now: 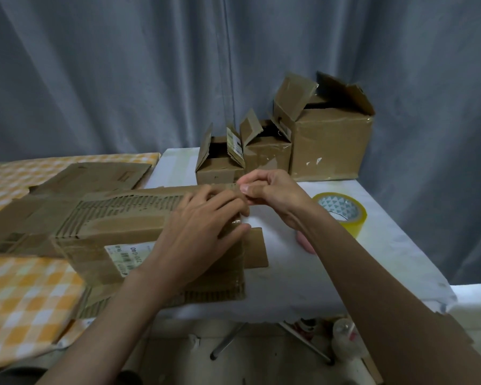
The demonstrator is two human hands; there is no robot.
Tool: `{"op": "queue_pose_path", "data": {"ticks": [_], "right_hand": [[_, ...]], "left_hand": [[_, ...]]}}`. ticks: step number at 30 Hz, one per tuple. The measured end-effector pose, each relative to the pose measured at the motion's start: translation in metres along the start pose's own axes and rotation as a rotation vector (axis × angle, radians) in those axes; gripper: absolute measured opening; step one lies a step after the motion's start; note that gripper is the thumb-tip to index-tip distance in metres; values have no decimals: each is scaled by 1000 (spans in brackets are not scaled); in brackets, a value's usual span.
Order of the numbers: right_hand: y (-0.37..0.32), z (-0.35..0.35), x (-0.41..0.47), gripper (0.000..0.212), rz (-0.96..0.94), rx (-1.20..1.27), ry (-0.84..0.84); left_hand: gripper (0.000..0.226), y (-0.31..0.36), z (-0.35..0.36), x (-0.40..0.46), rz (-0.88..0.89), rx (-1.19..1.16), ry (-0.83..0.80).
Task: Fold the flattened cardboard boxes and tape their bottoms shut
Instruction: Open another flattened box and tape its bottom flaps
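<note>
A worn brown cardboard box point(117, 229) with a white label stands on the white table point(289, 273), its torn upper face towards me. My left hand point(203, 234) presses flat on the box's right end, over a strip of clear tape. My right hand point(272, 190) is just beyond that corner, its fingers pinched together on what looks like the tape's end. A yellowish tape roll point(342, 211) lies on the table to the right of my right wrist.
Three folded boxes stand at the back: a small one point(217, 168), a middle one point(267, 157) and a large one point(331, 140). Flattened cardboard point(92, 176) lies on the orange checked cloth point(20, 301) at left. A grey curtain hangs behind. Clutter sits under the table.
</note>
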State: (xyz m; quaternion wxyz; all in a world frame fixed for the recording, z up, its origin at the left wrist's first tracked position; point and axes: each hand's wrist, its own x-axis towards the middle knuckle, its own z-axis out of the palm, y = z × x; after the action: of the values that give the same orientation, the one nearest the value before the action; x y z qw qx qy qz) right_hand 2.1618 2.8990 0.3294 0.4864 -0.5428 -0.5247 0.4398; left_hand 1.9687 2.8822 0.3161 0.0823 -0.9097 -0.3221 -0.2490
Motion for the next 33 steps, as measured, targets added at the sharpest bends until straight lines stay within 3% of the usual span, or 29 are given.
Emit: {"op": "queue_pose_path", "data": {"ticks": [7, 11, 15, 20, 24, 28, 33], "right_hand": [[13, 10, -3, 8, -154, -163, 137], [15, 10, -4, 28, -195, -98, 36], [13, 10, -2, 29, -219, -185, 58], [10, 16, 0, 23, -222, -233, 126], [5, 12, -4, 27, -191, -231, 108], [3, 17, -14, 25, -122, -257, 148], [-5, 41, -38, 58, 20, -368, 50]], "left_hand": [[32, -5, -2, 3, 65, 9, -38], [32, -10, -5, 4, 88, -4, -92], [36, -6, -7, 4, 78, 28, -121], [36, -4, -6, 5, 80, 75, -81], [32, -5, -4, 1, 68, -48, 23], [63, -7, -11, -5, -63, -177, 76], [81, -9, -19, -13, -121, -40, 68]]}}
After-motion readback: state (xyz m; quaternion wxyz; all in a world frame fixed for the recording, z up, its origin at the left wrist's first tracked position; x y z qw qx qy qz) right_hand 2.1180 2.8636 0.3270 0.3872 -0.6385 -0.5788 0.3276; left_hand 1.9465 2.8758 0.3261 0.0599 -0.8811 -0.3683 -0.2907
